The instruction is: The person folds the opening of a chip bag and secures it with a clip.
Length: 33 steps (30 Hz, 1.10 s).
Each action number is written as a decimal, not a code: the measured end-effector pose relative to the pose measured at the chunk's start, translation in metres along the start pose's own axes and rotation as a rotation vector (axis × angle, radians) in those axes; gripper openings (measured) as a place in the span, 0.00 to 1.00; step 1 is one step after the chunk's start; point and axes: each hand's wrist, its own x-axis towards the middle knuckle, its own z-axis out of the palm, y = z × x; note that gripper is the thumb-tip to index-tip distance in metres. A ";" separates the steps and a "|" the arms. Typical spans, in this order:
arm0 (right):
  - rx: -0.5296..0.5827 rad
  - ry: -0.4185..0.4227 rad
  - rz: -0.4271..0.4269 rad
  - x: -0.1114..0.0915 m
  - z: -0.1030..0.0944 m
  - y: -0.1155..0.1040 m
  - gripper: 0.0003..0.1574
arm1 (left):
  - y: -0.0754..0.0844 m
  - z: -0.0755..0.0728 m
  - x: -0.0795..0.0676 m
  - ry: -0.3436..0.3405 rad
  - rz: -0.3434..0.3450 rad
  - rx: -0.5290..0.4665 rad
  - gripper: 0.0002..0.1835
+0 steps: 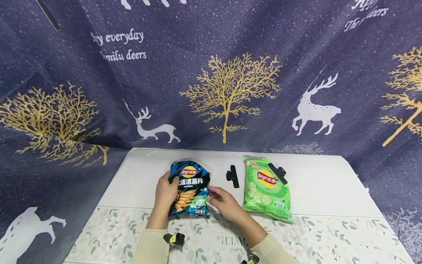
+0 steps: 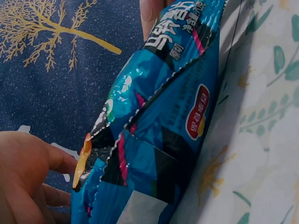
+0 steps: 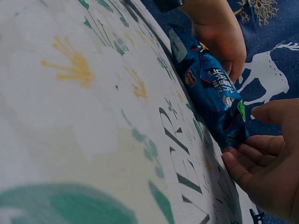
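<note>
A blue and black bag of potato chips (image 1: 194, 183) lies face up on the table, left of its middle. My left hand (image 1: 166, 192) grips its left side, thumb over the front and the other fingers mostly hidden by the bag. At the right edge, my right hand (image 1: 227, 203) touches the bag with its fingertips; in the right wrist view its thumb (image 3: 271, 112) stands apart from the wrapper. In the left wrist view the bag's bottom end (image 2: 154, 130) fills the middle, puffed and close over the tabletop.
Right of the blue bag lies a loose black clip (image 1: 233, 176). Further right is a green bag of chips (image 1: 263, 194) with another black clip (image 1: 278, 173) at its upper right edge. A dark curtain (image 1: 165, 80) with deer and trees hangs behind the table (image 1: 125, 190).
</note>
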 end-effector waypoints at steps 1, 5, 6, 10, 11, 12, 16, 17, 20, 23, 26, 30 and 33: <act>0.002 0.000 -0.001 0.000 0.000 0.000 0.33 | 0.000 0.000 0.000 0.001 -0.001 -0.003 0.34; 0.014 0.001 0.002 0.000 0.000 -0.001 0.33 | 0.001 -0.001 0.001 0.008 0.002 -0.009 0.34; 0.013 0.001 0.002 -0.001 0.000 -0.002 0.33 | 0.001 -0.001 0.001 0.009 0.005 -0.008 0.34; 0.010 -0.002 -0.002 -0.001 0.001 -0.003 0.33 | 0.002 -0.001 0.000 0.008 0.003 -0.015 0.34; 0.007 -0.002 -0.006 -0.001 0.001 -0.003 0.33 | 0.003 -0.002 0.000 0.008 0.002 -0.017 0.34; 0.005 -0.001 -0.008 -0.001 0.001 -0.003 0.33 | 0.003 -0.002 -0.001 0.008 0.004 -0.017 0.34; 0.011 0.005 -0.018 -0.001 0.001 -0.004 0.33 | 0.005 -0.003 -0.002 0.005 0.007 -0.024 0.34; 0.014 0.006 -0.021 -0.001 0.001 -0.004 0.33 | 0.005 -0.003 -0.003 0.005 0.009 -0.024 0.34; 0.036 0.007 -0.020 -0.002 0.000 -0.004 0.33 | 0.006 -0.003 -0.004 0.001 0.006 -0.027 0.34; 0.065 0.008 -0.018 -0.002 0.000 -0.005 0.34 | 0.007 -0.002 -0.005 0.000 0.006 -0.030 0.34; 0.087 0.009 -0.016 -0.002 -0.001 -0.006 0.34 | 0.008 -0.003 -0.005 0.000 0.003 -0.034 0.34; 0.097 0.011 -0.023 -0.002 -0.001 -0.006 0.34 | 0.010 -0.004 -0.006 -0.004 0.001 -0.047 0.34; 0.097 0.013 -0.032 -0.003 -0.002 -0.006 0.34 | 0.011 -0.005 -0.007 -0.007 -0.002 -0.052 0.34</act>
